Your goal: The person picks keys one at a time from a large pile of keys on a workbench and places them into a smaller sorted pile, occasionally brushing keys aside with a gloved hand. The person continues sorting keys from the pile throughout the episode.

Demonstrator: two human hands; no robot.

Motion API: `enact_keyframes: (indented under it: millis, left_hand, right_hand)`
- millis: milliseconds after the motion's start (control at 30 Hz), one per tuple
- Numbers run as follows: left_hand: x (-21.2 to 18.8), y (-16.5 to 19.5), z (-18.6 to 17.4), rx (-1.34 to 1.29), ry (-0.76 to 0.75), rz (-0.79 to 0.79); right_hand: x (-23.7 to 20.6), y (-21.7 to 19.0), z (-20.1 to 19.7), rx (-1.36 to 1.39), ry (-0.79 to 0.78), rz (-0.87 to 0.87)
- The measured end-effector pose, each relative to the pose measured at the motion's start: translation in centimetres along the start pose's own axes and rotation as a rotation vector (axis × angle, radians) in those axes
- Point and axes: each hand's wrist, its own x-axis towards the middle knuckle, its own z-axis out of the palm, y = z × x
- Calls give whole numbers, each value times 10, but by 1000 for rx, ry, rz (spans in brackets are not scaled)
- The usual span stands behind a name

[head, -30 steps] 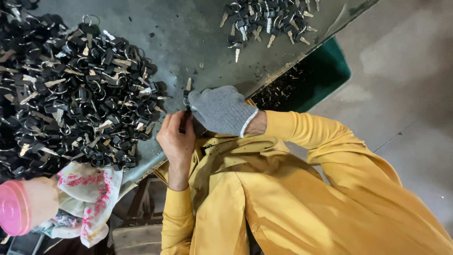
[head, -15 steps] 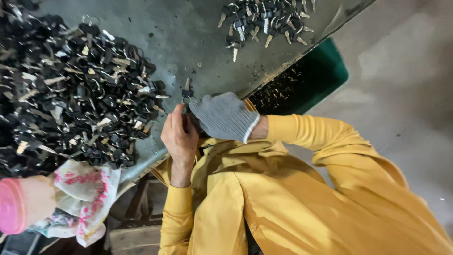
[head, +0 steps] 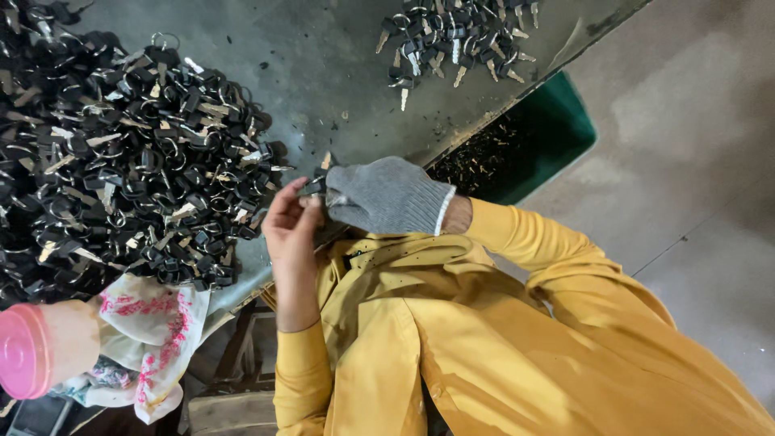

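I hold a small black-headed metal key point(head: 316, 185) between both hands, just above the near edge of the grey metal worktable point(head: 323, 73). My bare left hand point(head: 289, 222) pinches it with thumb and fingertips; my right hand point(head: 386, 194), in a grey knit glove, is closed on its other end. The key looks light and stiff, with a smooth metal blade that would probably slip under the glove, so the thicker plastic head seems the better place to grip. To my left lies a large heap of black keys on wire rings point(head: 113, 169); a smaller pile of keys point(head: 452, 36) sits well apart at the table's far edge.
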Motion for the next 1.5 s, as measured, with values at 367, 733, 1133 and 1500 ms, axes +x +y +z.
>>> enact_keyframes:
  millis: [367, 733, 1133, 1500]
  left_hand:
    - [-10, -5, 10, 322, 54, 249]
    - [-5, 9, 14, 881, -93, 456]
    - [-2, -6, 4, 1072, 26, 567]
    - [-5, -11, 7, 1177, 18, 584]
  right_hand:
    - [4, -4, 8, 274, 90, 179]
    - [4, 12, -9, 727, -51, 358]
    - [-4, 6, 7, 18, 66, 84]
    - [10, -2, 7, -4, 4, 64]
